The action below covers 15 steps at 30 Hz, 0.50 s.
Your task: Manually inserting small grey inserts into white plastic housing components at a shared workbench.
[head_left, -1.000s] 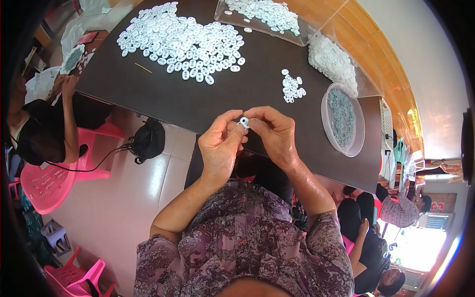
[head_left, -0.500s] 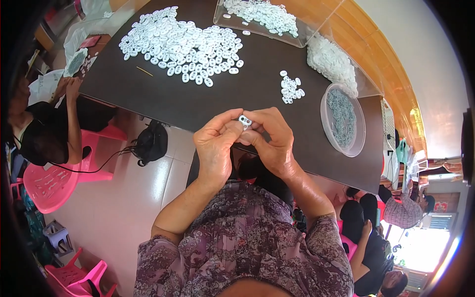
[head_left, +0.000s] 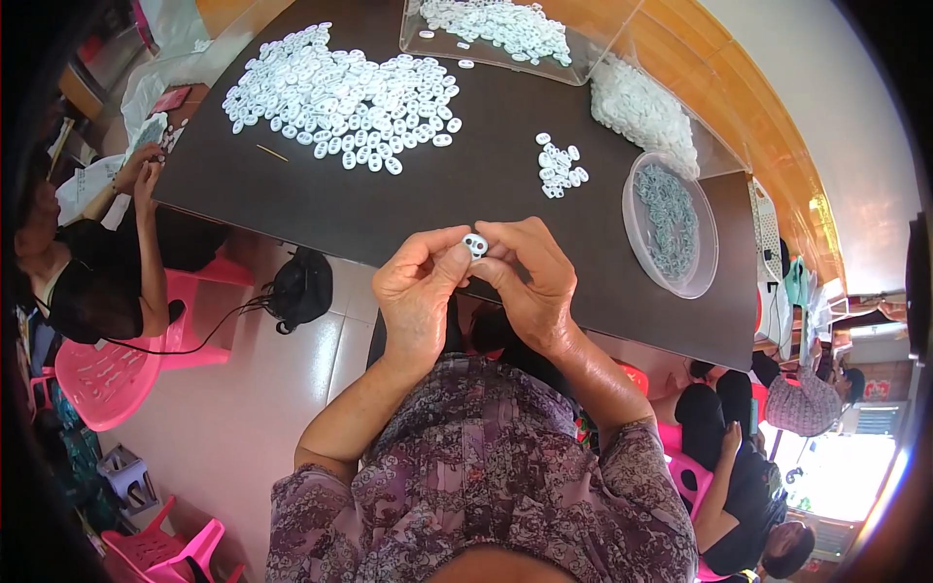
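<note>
Just over the near edge of the table, my left hand (head_left: 416,291) and my right hand (head_left: 528,282) meet fingertip to fingertip. Between their thumbs and forefingers they pinch one small white oval two-hole cord lock (head_left: 475,245), its two dark holes turned up toward me. Fingers cover its lower part, so anything fitted there is hidden. Ahead and to the left spreads a big pile of similar white oval pieces (head_left: 340,97). A smaller heap of white pieces (head_left: 560,167) lies right of centre on the dark table (head_left: 486,146).
At right stands a round clear bowl (head_left: 714,257) of small grey pieces. Behind it are a bag of white parts (head_left: 641,112) and a clear tray (head_left: 573,74). A thin stick (head_left: 272,153) lies near the pile. Another person (head_left: 97,262) works at left; pink chairs (head_left: 107,374) surround.
The view has shifted slightly, so the table things sit a little further left and up. The cord lock stays pinched between both hands, tilted somewhat differently.
</note>
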Each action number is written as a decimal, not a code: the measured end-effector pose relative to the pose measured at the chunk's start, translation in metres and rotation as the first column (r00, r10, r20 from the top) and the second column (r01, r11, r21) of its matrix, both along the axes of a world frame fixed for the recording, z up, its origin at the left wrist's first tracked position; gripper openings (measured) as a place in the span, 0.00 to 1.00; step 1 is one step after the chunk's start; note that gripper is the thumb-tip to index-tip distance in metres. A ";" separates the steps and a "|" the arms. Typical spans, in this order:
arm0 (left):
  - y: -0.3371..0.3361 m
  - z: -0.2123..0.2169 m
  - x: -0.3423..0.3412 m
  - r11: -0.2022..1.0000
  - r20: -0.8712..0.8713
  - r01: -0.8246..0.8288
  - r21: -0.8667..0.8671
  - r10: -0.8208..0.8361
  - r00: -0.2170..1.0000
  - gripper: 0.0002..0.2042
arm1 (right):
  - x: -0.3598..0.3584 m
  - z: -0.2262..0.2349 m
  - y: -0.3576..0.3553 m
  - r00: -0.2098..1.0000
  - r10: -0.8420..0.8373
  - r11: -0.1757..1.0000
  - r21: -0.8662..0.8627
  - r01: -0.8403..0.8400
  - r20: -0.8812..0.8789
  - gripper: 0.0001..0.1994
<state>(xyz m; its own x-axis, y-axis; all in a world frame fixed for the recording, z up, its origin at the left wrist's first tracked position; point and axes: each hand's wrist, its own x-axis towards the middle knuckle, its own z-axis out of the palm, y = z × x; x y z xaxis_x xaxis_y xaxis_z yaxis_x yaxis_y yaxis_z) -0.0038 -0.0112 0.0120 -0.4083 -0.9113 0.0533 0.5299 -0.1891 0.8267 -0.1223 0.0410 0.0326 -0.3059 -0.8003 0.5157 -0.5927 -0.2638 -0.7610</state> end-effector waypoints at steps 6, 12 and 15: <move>-0.002 0.004 0.001 0.997 0.004 0.038 -0.073 -0.038 0.999 0.09 | -0.003 0.001 0.002 0.995 0.056 0.998 0.022 -0.058 0.083 0.13; 0.001 -0.004 0.000 0.967 0.054 -0.041 -0.252 0.056 0.997 0.10 | 0.008 0.002 0.001 0.995 0.028 0.997 -0.072 -0.021 0.096 0.12; 0.004 -0.008 -0.004 0.939 0.068 -0.120 -0.324 0.149 0.986 0.10 | 0.012 0.000 -0.001 0.999 -0.028 0.993 -0.115 0.031 0.033 0.11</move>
<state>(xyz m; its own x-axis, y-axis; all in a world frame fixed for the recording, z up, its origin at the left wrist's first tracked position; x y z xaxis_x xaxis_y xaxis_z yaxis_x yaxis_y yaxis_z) -0.0075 -0.0076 0.0040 -0.2998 -0.8996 0.3176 0.4528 0.1589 0.8773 -0.1101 0.0405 0.0325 -0.3461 -0.7263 0.5939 -0.5779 -0.3337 -0.7448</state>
